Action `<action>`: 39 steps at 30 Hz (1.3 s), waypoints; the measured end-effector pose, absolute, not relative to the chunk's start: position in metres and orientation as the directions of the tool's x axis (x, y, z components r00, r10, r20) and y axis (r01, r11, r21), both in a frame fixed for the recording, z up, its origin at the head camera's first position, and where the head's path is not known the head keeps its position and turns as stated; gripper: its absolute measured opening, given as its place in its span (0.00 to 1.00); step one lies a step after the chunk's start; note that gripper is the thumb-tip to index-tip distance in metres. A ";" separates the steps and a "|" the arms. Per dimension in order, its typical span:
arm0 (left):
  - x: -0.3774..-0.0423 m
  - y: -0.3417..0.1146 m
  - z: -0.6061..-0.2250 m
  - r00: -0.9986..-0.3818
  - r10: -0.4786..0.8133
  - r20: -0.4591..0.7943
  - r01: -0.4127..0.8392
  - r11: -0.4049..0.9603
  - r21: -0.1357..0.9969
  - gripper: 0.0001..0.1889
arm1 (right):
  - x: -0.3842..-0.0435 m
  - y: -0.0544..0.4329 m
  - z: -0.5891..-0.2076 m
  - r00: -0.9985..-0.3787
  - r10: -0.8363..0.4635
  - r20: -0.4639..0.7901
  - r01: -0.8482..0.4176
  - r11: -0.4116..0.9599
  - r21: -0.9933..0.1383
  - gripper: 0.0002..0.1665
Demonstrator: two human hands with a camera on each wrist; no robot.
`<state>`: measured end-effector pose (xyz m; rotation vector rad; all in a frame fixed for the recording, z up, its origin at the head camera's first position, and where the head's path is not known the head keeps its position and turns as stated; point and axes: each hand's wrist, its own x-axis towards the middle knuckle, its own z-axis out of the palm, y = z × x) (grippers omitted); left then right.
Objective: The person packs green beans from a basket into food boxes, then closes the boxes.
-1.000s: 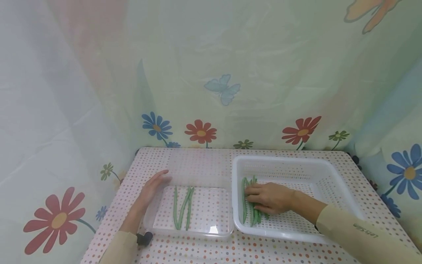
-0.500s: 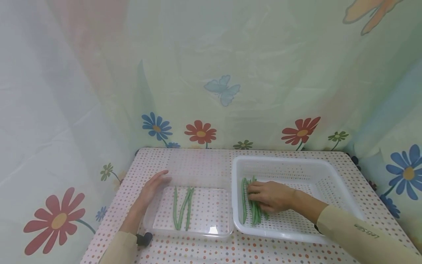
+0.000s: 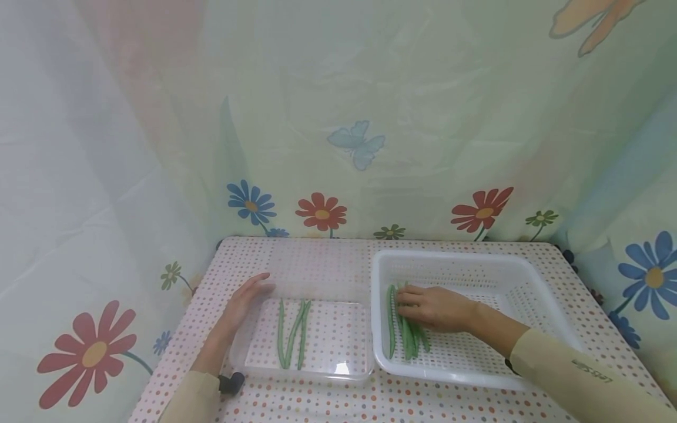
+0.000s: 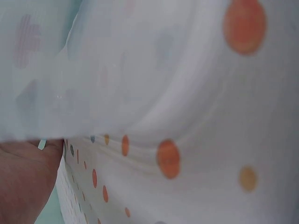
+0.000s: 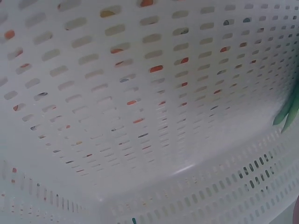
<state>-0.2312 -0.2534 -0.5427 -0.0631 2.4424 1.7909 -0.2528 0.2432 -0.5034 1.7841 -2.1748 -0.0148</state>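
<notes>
My right hand (image 3: 436, 308) reaches into a white perforated basket (image 3: 449, 376) and pinches at several green beans (image 3: 409, 343) lying along its left side; its fingertips are partly hidden from the head camera. One more bean (image 3: 391, 323) lies against the basket's left wall. To the left stands a clear plastic box (image 3: 338, 346) holding 3 green beans (image 3: 291, 335). My left hand (image 3: 243, 302) rests at the back left corner of that box, fingers extended and relaxed. In the right wrist view, bean ends (image 5: 290, 109) show at the right edge.
A translucent flat panel (image 3: 319, 264) lies behind the clear box. Both containers stand side by side on a table (image 3: 296, 405) with a dotted cover. A flowered curtain (image 3: 423, 147) hangs close around the back and sides.
The right hand has shifted slightly back inside the basket, and the beans beneath it have fanned out and show more at their near ends. The left hand has stayed put.
</notes>
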 end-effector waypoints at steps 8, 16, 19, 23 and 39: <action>-0.231 -0.254 -0.543 -0.991 0.017 -0.135 -0.123 0.311 0.942 0.23 | -0.257 0.245 -0.499 -0.115 -0.949 0.292 -0.928 0.208 0.308 0.22; -0.232 -0.252 -0.541 -0.990 0.013 -0.137 -0.126 0.311 0.942 0.23 | -0.259 0.247 -0.491 -0.084 -0.925 0.370 -0.892 0.235 0.385 0.35; -0.232 -0.252 -0.541 -0.990 0.013 -0.140 -0.130 0.307 0.943 0.23 | -0.259 0.246 -0.488 -0.060 -0.921 0.386 -0.887 0.227 0.402 0.35; -0.232 -0.252 -0.541 -0.989 0.013 -0.147 -0.136 0.303 0.943 0.23 | -0.259 0.246 -0.487 -0.048 -0.912 0.408 -0.889 0.225 0.399 0.33; -0.230 -0.253 -0.541 -0.992 0.036 -0.121 -0.107 0.270 0.957 0.23 | -0.261 0.234 -0.462 -0.081 -0.883 0.462 -0.899 0.265 0.348 0.32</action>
